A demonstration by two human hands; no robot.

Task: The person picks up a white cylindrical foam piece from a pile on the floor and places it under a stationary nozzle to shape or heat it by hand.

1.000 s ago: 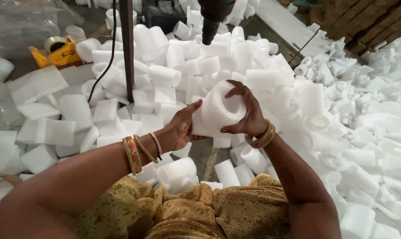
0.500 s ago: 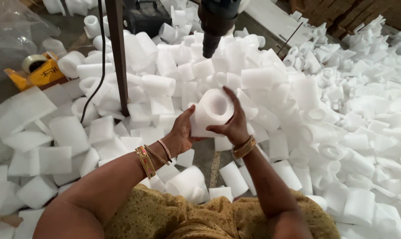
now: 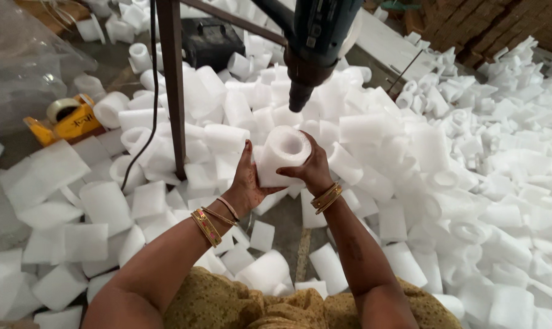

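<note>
I hold a rolled white foam tube point(image 3: 281, 155) upright between both hands, its hollow top facing up. My left hand point(image 3: 244, 183) presses its left side with flat fingers. My right hand point(image 3: 315, 170) wraps its right side. A dark teal power tool point(image 3: 317, 42) hangs from above, its nozzle tip just above and slightly right of the tube's opening, not touching it. Gold bangles sit on both wrists.
Heaps of white foam sheets and rolled tubes point(image 3: 446, 176) cover the floor all round. A brown metal post point(image 3: 171, 79) with a black cable stands to the left. A yellow tape dispenser point(image 3: 66, 119) lies far left. A black box point(image 3: 210, 39) sits behind.
Both hands have lifted the foam tube up and forward, closer under the hanging tool's nozzle. The tube's open end now faces upward.
</note>
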